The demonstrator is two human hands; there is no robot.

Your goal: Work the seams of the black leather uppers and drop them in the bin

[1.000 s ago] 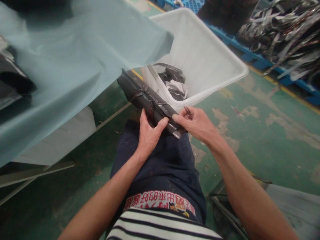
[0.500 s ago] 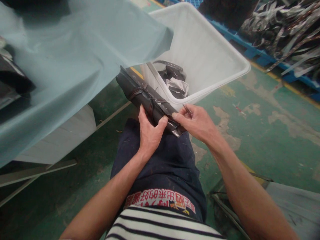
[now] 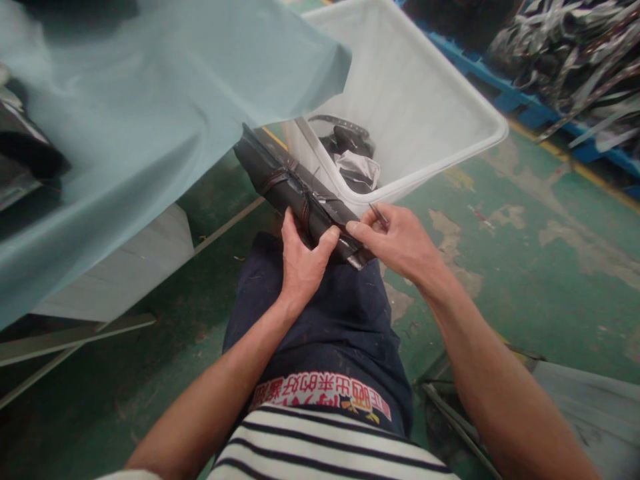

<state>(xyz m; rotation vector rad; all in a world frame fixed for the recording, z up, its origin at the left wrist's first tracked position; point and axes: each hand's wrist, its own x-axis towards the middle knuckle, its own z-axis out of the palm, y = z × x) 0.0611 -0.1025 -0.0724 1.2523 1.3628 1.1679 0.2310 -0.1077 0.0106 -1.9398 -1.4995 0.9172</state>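
A long black leather-like bundle [image 3: 285, 190] with brown-stitched seams lies aslant in front of my lap, its far end touching the edge of the blue-grey sheet. My left hand [image 3: 307, 257] grips its near side, thumb and fingers pressed on the dark material. At the lower right end, my right hand [image 3: 397, 240] pinches the bundle's edge between thumb and fingers. A thin metal tool [image 3: 379, 215], perhaps tweezers or small snips, pokes out of that same hand; its kind is unclear. The fingers under the bundle are hidden.
A white plastic bin [image 3: 430, 127] with dark scraps [image 3: 350, 150] inside stands just beyond the bundle. The blue-grey sheet [image 3: 165, 113] drapes over a table at left. Strips [image 3: 575, 73] are heaped on a blue pallet [image 3: 505, 97]. A metal-framed grey surface [image 3: 590, 407] stands at lower right.
The view has shifted slightly. Both hands keep their grip on the bundle, and my right thumb sits a little higher along its edge. Otherwise little differs.
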